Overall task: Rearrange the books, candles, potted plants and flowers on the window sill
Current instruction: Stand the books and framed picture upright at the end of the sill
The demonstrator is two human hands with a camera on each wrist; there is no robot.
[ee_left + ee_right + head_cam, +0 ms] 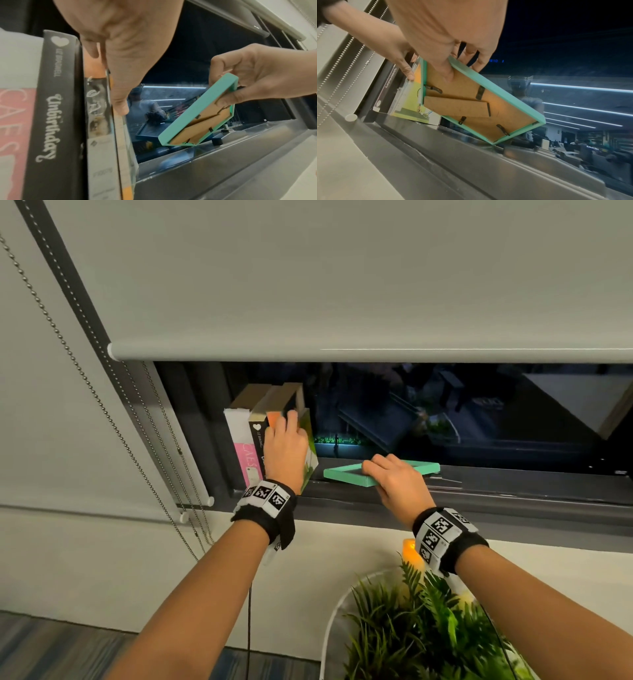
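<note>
Three books stand upright at the left end of the dark window sill [513,491]: a white and pink book [239,446], a black book [51,108] and a thin green and yellow book [310,453]. My left hand [291,422] grips the top of the thin book, thumb [120,105] on its right cover. To the right, my right hand [380,470] holds a teal picture frame [346,474], brown back facing down. The thumb [448,75] presses on that back, fingers over the front. The frame [488,108] is tilted, its low corner at the sill.
A lowered roller blind [342,285] hangs just above the books, and its bead chains [102,405] run down the left wall. Below the sill, near my right wrist, stand a lit orange candle [412,554] and a leafy potted plant [428,628]. The window glass is dark.
</note>
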